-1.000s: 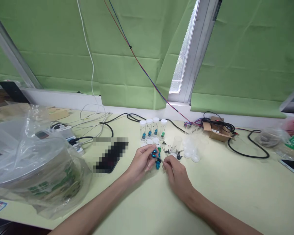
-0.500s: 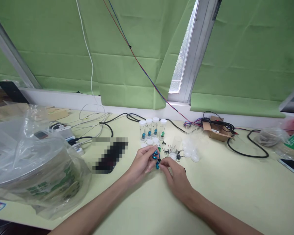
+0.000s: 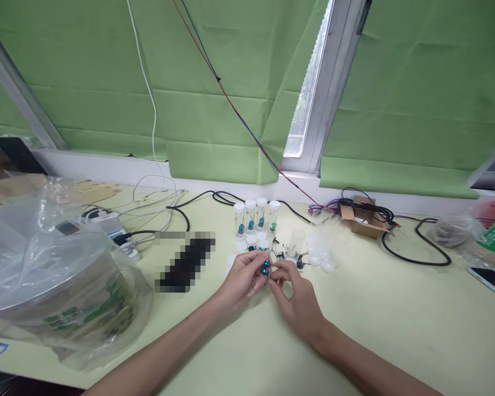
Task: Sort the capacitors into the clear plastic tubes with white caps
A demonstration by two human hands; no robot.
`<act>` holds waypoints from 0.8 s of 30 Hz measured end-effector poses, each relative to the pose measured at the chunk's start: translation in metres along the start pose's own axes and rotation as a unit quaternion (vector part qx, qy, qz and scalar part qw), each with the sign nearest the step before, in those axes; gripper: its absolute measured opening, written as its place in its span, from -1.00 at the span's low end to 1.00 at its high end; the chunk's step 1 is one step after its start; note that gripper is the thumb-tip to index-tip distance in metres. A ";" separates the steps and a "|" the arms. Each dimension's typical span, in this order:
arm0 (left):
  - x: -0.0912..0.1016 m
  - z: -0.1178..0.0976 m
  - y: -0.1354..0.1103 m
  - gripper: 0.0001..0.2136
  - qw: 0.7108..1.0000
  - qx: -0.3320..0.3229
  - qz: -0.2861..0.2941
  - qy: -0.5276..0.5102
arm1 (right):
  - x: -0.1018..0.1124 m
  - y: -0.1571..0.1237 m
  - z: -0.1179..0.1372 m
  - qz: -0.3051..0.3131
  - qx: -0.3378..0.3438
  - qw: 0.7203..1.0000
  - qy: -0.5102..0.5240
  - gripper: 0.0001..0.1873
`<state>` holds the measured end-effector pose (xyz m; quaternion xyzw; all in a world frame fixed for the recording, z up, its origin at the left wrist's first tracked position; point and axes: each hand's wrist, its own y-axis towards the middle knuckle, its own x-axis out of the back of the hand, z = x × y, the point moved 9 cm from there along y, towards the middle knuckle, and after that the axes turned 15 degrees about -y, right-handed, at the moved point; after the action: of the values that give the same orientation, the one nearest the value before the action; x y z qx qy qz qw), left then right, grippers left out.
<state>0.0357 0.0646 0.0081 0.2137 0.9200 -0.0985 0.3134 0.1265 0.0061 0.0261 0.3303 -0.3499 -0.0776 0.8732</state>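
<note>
My left hand pinches a small shiny blue metallic part between thumb and fingers. Close against it on the right is my right hand, thumb and forefinger drawn together at the part's lower side. Whatever those fingertips hold is too small to make out. Just behind the hands stand several clear tubes with white caps, holding blue or green parts with thin dark stems. Right of them lie small black pieces, beside a clear open tube and several white caps.
A large bagged tub takes up the left of the table, with a pixelated dark object beside it. Behind are a power strip and black cables. A small cardboard box and a phone are to the right.
The blue part has shifted slightly right and down between my hands, and its tilt differs. The black piece seen at my right fingertips is no longer visible there.
</note>
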 end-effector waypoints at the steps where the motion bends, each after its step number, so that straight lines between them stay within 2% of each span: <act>1: 0.001 -0.001 0.000 -0.69 1.000 0.000 -0.001 0.000 | 0.001 0.000 0.000 -0.004 0.001 1.000 -0.007 -0.71; 5: 0.004 -0.003 0.002 -0.69 1.000 -0.003 -0.008 -0.001 | 0.011 0.002 0.002 -0.046 0.004 0.998 -0.042 -0.71; 9: 0.007 -0.001 0.003 -0.70 1.000 0.002 -0.019 0.003 | 0.029 0.001 0.006 -0.125 0.017 0.990 -0.060 -0.76; 13: 0.006 0.006 0.002 -0.70 0.999 0.023 -0.016 0.022 | 0.038 -0.003 0.003 -0.180 0.003 0.983 -0.029 -0.78; 18: 0.004 0.012 0.001 -0.72 0.998 0.052 -0.017 0.021 | 0.040 -0.004 -0.004 -0.197 -0.015 0.980 0.036 -0.77; 24: 0.003 0.018 0.001 -0.70 0.997 0.072 -0.004 0.001 | 0.041 -0.004 -0.004 -0.203 -0.015 0.978 0.046 -0.77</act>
<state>0.0436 0.0604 -0.0074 0.2316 0.9118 -0.1655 0.2961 0.1605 -0.0097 0.0444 0.3847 -0.2336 -0.2431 0.8593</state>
